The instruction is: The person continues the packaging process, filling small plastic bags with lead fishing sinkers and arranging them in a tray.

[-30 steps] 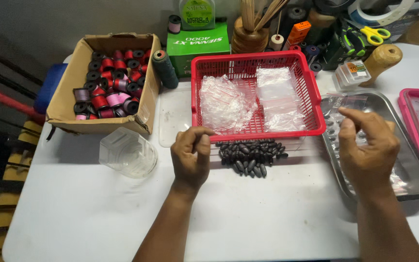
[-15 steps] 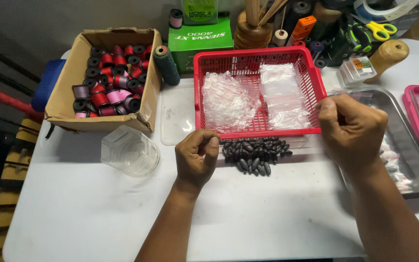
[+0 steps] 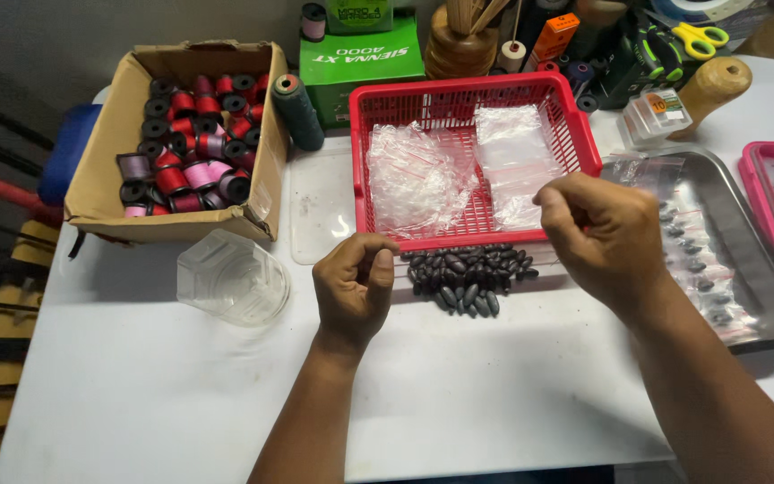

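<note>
Both hands hover pinched over the worktop (image 3: pixel 226 394): your left hand (image 3: pixel 354 285) at nine o'clock of the dark oval weights (image 3: pixel 468 276), your right hand (image 3: pixel 604 231) at three, whatever they pinch hidden.

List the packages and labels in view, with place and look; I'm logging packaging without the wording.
Green box: back centre, flat, white print.
Cardboard box: back left, open, brown, full of spools.
Orange pack: back, slim, upright.
Clear case: right of red basket, small orange label.
</note>
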